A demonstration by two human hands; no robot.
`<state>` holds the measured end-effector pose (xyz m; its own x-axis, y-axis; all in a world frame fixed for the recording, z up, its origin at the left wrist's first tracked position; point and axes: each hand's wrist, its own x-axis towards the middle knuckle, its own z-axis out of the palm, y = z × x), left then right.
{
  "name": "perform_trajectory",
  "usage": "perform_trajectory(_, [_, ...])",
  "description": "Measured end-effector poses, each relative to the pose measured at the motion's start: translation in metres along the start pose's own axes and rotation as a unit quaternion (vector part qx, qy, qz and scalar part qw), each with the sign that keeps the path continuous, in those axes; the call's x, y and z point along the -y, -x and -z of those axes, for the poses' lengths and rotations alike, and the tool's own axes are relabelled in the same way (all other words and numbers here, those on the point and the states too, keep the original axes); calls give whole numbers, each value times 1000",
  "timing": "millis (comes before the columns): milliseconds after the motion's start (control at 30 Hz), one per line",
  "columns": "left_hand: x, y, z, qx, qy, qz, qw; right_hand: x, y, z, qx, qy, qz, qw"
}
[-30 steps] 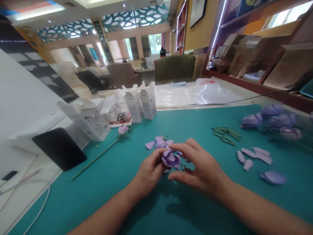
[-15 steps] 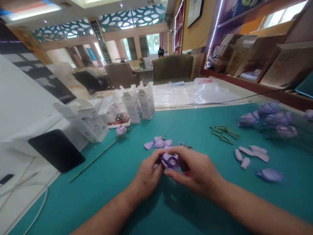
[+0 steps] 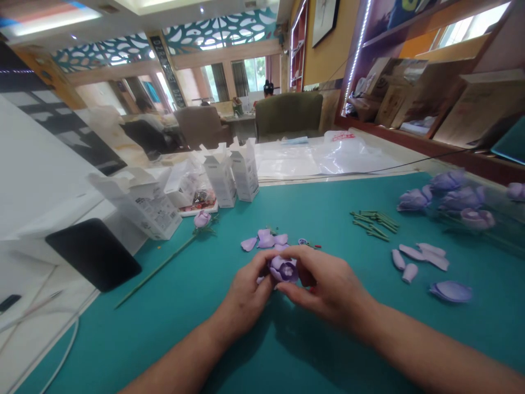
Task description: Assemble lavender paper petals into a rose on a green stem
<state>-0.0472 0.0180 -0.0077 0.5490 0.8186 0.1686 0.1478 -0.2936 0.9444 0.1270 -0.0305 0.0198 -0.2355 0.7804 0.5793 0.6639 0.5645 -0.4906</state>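
Note:
Between my two hands is a purple artificial flower head (image 3: 284,270), its hollow cup turned toward me with a pale centre inside. My left hand (image 3: 251,287) grips its left side with thumb and fingers. On the right side, my right hand (image 3: 326,282) curls its fingers and thumb around the petals. Just beyond my fingertips lie several loose purple petals (image 3: 266,239). To the right are more pale petals (image 3: 424,254), a stacked purple petal piece (image 3: 451,292) and a bunch of short green stems (image 3: 374,223).
On the left lie a long-stemmed artificial rose (image 3: 202,219) and a black tablet (image 3: 94,254). White cardboard boxes (image 3: 246,172) stand at the mat's back left edge. Finished purple flowers (image 3: 463,198) rest at the far right. Clear plastic sheeting (image 3: 340,156) covers the table behind the green mat (image 3: 315,208).
Both hands keep their hold on the flower head, which has tilted very slightly. The whole view has shifted a little; the other things lie as before.

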Motion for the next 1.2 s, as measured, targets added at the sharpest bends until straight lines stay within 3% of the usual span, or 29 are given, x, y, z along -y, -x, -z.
perform_trajectory(367, [-13, -8, 2, -16, 205, 128, 970, -24, -13, 17, 3, -163, -155, 974])
perform_trajectory(667, [-6, -8, 7, -57, 260, 166, 949, -50, -14, 14, -5, -182, -196, 964])
perform_trajectory(833, [-7, -10, 9, -83, 288, 177, 937, -67, -16, 20, 4, -107, -190, 976])
perform_trajectory(933, [-8, -11, 10, -95, 296, 178, 933, -76, -14, 21, 23, -34, -140, 989])
perform_trajectory(1033, [-9, -11, 10, -101, 293, 174, 934, -82, -12, 20, 93, 61, -93, 989])
perform_trajectory(1200, [-7, -11, 9, -100, 287, 179, 936, -80, -10, 18, 231, 211, -78, 946])
